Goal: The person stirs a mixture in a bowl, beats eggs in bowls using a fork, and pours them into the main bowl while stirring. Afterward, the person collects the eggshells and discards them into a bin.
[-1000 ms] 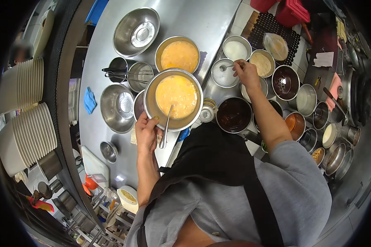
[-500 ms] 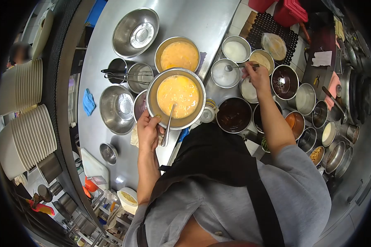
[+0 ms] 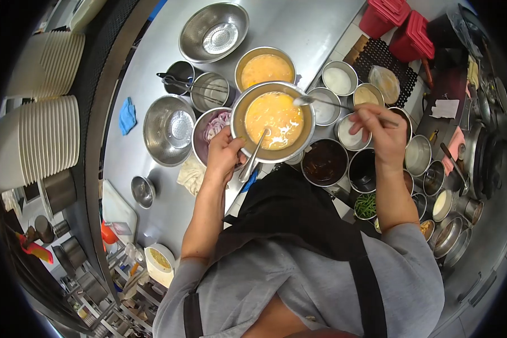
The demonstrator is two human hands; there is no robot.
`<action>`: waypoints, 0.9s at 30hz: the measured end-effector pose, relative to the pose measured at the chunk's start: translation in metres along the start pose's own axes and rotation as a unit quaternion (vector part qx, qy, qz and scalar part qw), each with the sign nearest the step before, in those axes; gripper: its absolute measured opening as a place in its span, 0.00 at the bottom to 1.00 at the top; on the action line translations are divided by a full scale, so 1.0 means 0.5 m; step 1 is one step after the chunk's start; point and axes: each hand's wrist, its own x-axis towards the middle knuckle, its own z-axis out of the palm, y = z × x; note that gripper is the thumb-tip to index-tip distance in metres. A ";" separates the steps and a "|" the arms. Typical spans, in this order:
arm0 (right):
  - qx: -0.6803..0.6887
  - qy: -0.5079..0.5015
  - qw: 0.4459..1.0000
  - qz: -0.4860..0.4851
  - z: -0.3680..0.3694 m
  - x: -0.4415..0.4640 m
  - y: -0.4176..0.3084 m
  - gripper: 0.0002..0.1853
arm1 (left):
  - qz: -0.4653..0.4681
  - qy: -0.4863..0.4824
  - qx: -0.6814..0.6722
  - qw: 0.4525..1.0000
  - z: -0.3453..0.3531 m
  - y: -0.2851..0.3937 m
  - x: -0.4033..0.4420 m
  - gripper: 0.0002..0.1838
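My left hand [image 3: 224, 156] grips the rim of a steel bowl [image 3: 308, 134] from its left side. Inside is a yellow-orange liquid like beaten egg [image 3: 273, 119], with a metal spoon [image 3: 250, 164] leaning out toward me. My right hand [image 3: 382, 132] pinches the handle of a long spoon [image 3: 343, 105]. That spoon's head carries something white and sits over the right rim of the bowl. Beneath its handle stands a tin of white granules [image 3: 324, 108]. A second bowl of similar yellow liquid [image 3: 266, 70] stands just behind the held one.
Sliced red onion [image 3: 215, 125] fills a bowl to the left. Tongs [image 3: 191, 84] lie across two pots. Perforated steel bowls [image 3: 169, 130] and a blue cloth [image 3: 127, 116] are on the counter. Several sauce pots, one dark [image 3: 324, 162], and green vegetables [image 3: 365, 205] are at right.
My right hand has lifted the spoon out of the white granules and brought its head to the bowl's right rim. The whole view has shifted; my left hand keeps its hold on the bowl.
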 end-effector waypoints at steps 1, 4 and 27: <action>-0.033 -0.044 0.998 -0.026 0.011 -0.004 -0.003 0.11 | 0.002 -0.009 0.005 1.000 0.001 0.000 0.002 0.15; -0.063 -0.060 0.995 -0.046 -0.001 0.005 0.009 0.12 | 0.005 -0.008 -0.005 1.000 0.009 -0.003 0.004 0.15; -0.225 0.105 0.968 0.034 -0.099 0.271 0.396 0.14 | -0.004 0.045 0.016 0.999 0.028 -0.009 -0.014 0.14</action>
